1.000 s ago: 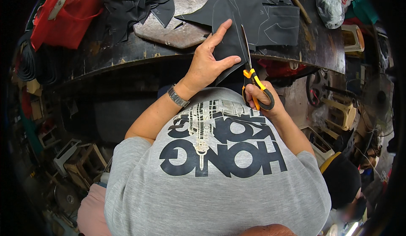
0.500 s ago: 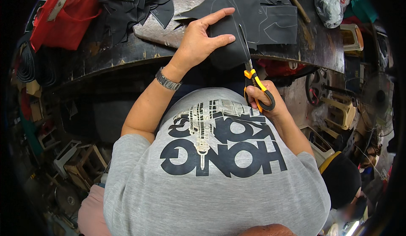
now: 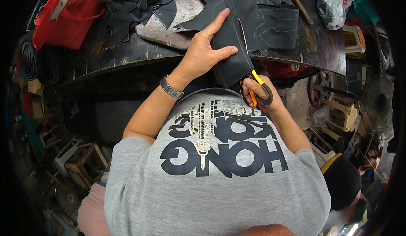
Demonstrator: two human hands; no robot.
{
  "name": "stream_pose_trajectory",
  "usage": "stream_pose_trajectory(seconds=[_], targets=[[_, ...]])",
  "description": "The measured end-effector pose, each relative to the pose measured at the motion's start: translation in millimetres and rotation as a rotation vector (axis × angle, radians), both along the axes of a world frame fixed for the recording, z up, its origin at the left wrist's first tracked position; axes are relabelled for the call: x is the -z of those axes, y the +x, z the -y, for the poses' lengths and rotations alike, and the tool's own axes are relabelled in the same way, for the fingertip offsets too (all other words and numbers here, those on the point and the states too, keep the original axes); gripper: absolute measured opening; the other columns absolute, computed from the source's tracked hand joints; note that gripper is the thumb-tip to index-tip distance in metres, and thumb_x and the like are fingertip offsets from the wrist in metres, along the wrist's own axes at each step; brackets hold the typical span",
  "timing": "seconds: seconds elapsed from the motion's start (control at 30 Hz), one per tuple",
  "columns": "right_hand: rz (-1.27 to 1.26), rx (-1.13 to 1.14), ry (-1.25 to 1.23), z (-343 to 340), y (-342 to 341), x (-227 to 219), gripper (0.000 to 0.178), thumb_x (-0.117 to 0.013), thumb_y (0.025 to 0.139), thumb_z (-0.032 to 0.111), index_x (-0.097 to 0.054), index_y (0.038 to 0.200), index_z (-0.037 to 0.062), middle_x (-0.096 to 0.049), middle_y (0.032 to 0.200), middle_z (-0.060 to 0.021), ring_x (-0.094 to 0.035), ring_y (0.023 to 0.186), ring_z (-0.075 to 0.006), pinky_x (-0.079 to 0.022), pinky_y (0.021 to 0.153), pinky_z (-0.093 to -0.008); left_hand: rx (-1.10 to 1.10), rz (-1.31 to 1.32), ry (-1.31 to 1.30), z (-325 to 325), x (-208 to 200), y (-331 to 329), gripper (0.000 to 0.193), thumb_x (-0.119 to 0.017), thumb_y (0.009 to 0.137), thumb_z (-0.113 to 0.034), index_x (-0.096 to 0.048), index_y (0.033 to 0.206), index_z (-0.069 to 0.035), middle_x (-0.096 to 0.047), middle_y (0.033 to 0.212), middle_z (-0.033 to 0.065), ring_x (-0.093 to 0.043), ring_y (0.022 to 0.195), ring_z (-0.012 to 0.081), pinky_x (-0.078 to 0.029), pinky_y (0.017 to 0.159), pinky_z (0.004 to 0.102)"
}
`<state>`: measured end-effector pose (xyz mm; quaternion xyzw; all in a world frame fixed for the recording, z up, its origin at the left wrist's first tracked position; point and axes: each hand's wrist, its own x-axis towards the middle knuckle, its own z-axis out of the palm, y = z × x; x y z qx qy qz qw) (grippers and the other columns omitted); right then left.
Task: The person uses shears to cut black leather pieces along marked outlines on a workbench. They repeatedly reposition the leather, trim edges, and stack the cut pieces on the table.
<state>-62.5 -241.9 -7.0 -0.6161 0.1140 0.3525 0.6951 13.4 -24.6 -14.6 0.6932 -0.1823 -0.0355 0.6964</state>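
Observation:
My left hand point(image 3: 204, 52) is on a black, leather-like sheet point(image 3: 232, 69) with pale drawn lines, its thumb and index finger spread over the top. The other fingers are hidden, seemingly beneath the sheet. Over the table's near edge hangs the sheet's front part. My right hand point(image 3: 264, 93) grips scissors point(image 3: 256, 74) with yellow, orange and black handles, thumb and fingers in the loops. One long blade shows above the sheet, pointing away from me along a drawn line; the other blade is hidden.
Cut black pieces point(image 3: 146, 1) pile up at the back left of the dark table point(image 3: 114, 56), around a pale slab point(image 3: 169, 35). A red bag point(image 3: 78, 16) stands far left. A wooden stick point(image 3: 299, 5) and a clear plastic bag point(image 3: 332, 10) lie at right. Stools point(image 3: 338, 111) stand beyond.
The sheet's front part has come nearer to me and hangs lower over the table edge. My right hand and the scissors' handles have shifted slightly left. My left hand has moved slightly toward me.

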Motion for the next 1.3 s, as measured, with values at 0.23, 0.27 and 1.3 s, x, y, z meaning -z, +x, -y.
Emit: stream_pose_trajectory(seconds=[0.23, 0.27, 1.3], targets=[[0.004, -0.012, -0.131, -4, -3, -9, 0.038, -0.077, 0.088, 0.032, -0.058, 0.065, 0.0075, -0.052, 0.053, -0.0007, -0.047, 0.040, -0.0061, -0.035, 0.038, -0.0206, 0.023, 0.005, 0.009, 0, 1, 2, 0.089, -0.079, 0.081, -0.003, -0.030, 0.154, 0.002, -0.038, 0.156, 0.0151, -0.038, 0.140, 0.0189, -0.029, 0.116, 0.0308], [0.011, -0.007, -0.125, -5, -4, -9, 0.038, -0.077, 0.088, 0.031, -0.058, 0.066, 0.0073, -0.052, 0.053, -0.0007, -0.047, 0.040, -0.0060, -0.035, 0.038, -0.0206, 0.013, 0.041, 0.057, -1, -4, 0, 0.090, -0.079, 0.081, -0.003, -0.029, 0.155, 0.000, -0.040, 0.155, 0.0144, -0.046, 0.133, 0.0177, -0.036, 0.110, 0.0284], [0.014, -0.062, 0.088, 19, 2, 5, 0.036, -0.078, 0.083, 0.030, -0.057, 0.071, 0.0042, -0.053, 0.056, -0.0032, -0.050, 0.042, -0.0080, -0.039, 0.037, -0.0208, 0.121, -0.120, 0.287, -26, -50, 87, 0.095, -0.089, 0.074, -0.032, -0.040, 0.151, -0.005, -0.060, 0.132, 0.0150, -0.056, 0.122, 0.0234, -0.043, 0.106, 0.0323]])
